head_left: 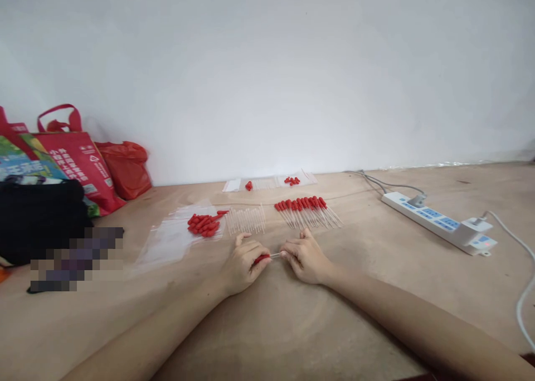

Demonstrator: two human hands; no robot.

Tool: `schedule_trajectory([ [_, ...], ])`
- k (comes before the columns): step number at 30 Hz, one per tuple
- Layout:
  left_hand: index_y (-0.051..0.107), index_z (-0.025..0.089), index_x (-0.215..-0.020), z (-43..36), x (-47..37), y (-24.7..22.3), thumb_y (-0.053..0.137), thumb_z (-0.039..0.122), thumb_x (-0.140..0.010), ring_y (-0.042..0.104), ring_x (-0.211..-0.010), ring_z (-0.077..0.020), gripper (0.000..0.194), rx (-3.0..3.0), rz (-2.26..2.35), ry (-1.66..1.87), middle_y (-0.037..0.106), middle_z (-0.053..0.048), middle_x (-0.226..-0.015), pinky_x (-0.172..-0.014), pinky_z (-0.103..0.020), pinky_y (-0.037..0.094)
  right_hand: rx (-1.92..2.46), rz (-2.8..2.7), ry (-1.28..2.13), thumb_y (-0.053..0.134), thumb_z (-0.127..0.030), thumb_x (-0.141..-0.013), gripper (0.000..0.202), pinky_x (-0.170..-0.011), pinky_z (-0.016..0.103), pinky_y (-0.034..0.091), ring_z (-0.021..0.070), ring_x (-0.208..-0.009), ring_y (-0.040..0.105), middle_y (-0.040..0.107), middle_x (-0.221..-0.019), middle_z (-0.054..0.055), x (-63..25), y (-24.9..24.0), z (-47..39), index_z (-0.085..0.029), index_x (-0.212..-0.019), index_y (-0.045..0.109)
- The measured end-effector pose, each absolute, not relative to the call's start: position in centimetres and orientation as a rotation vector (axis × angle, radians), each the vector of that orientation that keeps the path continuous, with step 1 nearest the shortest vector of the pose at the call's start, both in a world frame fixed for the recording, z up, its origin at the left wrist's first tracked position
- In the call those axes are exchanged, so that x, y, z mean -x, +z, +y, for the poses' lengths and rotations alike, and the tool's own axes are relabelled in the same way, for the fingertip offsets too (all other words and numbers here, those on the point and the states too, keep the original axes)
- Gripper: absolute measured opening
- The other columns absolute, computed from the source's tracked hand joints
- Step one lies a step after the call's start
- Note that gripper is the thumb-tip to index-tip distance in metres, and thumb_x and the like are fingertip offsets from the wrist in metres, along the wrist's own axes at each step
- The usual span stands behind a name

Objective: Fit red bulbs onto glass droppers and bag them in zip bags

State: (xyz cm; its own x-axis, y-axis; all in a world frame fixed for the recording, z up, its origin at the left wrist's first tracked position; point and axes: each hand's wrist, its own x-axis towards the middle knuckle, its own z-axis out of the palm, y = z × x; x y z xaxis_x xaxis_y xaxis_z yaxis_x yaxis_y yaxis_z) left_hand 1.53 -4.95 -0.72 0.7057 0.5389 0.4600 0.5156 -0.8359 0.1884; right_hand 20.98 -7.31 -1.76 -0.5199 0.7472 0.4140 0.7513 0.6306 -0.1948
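Closed around a red piece [261, 259], my left hand [246, 263] is low in the middle of the head view. My right hand [307, 257], fingers pinched, grips a thin clear stick [275, 255] that meets the red piece's right end. Beyond my left hand a pile of red pieces [203, 225] lies on clear plastic bags [167, 239]. Several loose clear sticks [246, 220] lie side by side right of that pile. Past my right hand is a row of clear sticks with red tips [307, 211].
Near the wall lie small bags with red pieces [291, 180]. A white power strip [434, 220] with plugs and cables is at the right. Red bags [79, 164] and a black cloth [42, 216] sit at the left on the wooden table [259, 336].
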Motion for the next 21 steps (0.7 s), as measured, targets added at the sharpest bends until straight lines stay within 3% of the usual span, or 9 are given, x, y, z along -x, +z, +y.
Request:
schedule_trajectory([
  [7, 0.057, 0.019, -0.075, -4.6, -1.3, -0.4, 0.040, 0.025, -0.084, 0.056, -0.065, -0.0136, 0.019, -2.949, 0.802, 0.734, 0.063, 0.000, -0.068, -0.092, -0.042, 0.023, 1.218, -2.463, 0.102, 0.035, -0.021, -0.085, 0.026, -0.067, 0.027, 0.021, 0.0097, -0.058, 0.047, 0.061, -0.065, 0.000, -20.8, -0.7, -7.7, -0.017, -0.069, 0.056],
  [10, 0.057, 0.020, -0.078, -4.2, -1.0, -0.2, 0.042, 0.024, -0.084, 0.057, -0.069, -0.0139, 0.016, -2.962, 0.795, 0.735, 0.063, 0.000, -0.071, -0.094, -0.042, 0.022, 1.199, -2.496, 0.061, 0.040, -0.025, -0.083, 0.024, -0.067, 0.027, 0.022, 0.0121, -0.068, 0.051, 0.062, -0.071, 0.001, -20.7, 0.1, -7.7, -0.018, -0.070, 0.059],
  [15, 0.053, 0.020, -0.099, -3.4, -0.5, -0.6, 0.047, 0.027, -0.081, 0.055, -0.088, -0.0182, 0.021, -2.826, 0.961, 1.040, 0.060, -0.006, -0.093, -0.085, -0.034, 0.036, 1.471, -2.324, 0.158, 0.043, -0.024, -0.079, 0.021, -0.060, 0.024, 0.028, 0.0133, -0.065, 0.053, 0.063, -0.071, 0.003, -21.8, 0.9, -6.5, -0.018, -0.072, 0.062],
  [19, 0.055, 0.018, -0.089, -2.9, -0.4, -1.1, 0.044, 0.025, -0.082, 0.055, -0.064, -0.0147, 0.015, -2.646, 1.095, 1.084, 0.057, -0.001, -0.065, -0.066, -0.028, 0.043, 1.780, -1.937, 0.224, 0.041, -0.025, -0.080, 0.022, -0.057, 0.022, 0.032, 0.0144, -0.068, 0.056, 0.065, -0.075, 0.004, -23.5, 0.6, -3.6, -0.017, -0.076, 0.062],
  [21, 0.056, 0.018, -0.086, -2.8, -0.4, -1.2, 0.040, 0.021, -0.084, 0.056, -0.064, -0.0140, 0.017, -2.616, 1.062, 1.060, 0.058, -0.001, -0.066, -0.065, -0.027, 0.043, 1.887, -1.803, 0.182, 0.042, -0.026, -0.079, 0.022, -0.060, 0.023, 0.033, 0.0159, -0.073, 0.058, 0.065, -0.080, 0.006, -23.9, 0.4, -1.9, -0.016, -0.080, 0.061],
])
